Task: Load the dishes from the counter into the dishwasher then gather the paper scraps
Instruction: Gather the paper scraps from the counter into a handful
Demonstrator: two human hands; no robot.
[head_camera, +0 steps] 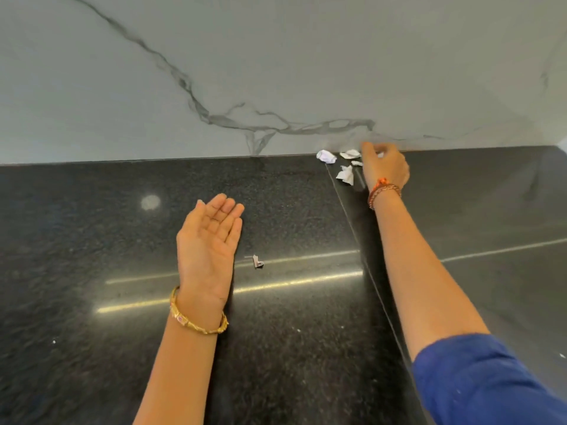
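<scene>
Clearly no dishes are showing on the black counter (92,240); she is working on the paper scraps (345,174) bunched at the back edge against the marble wall (276,56). Her right hand (385,167) is reaching among them with fingers curling, though whether it is pinching a piece I cannot tell. Her left hand (208,240) is waiting palm up, fingers relaxed, holding nothing. Light scraps are likely to skid away under a hasty grab, and the stray bit (257,261) near the left hand is looking easy to overlook.
</scene>
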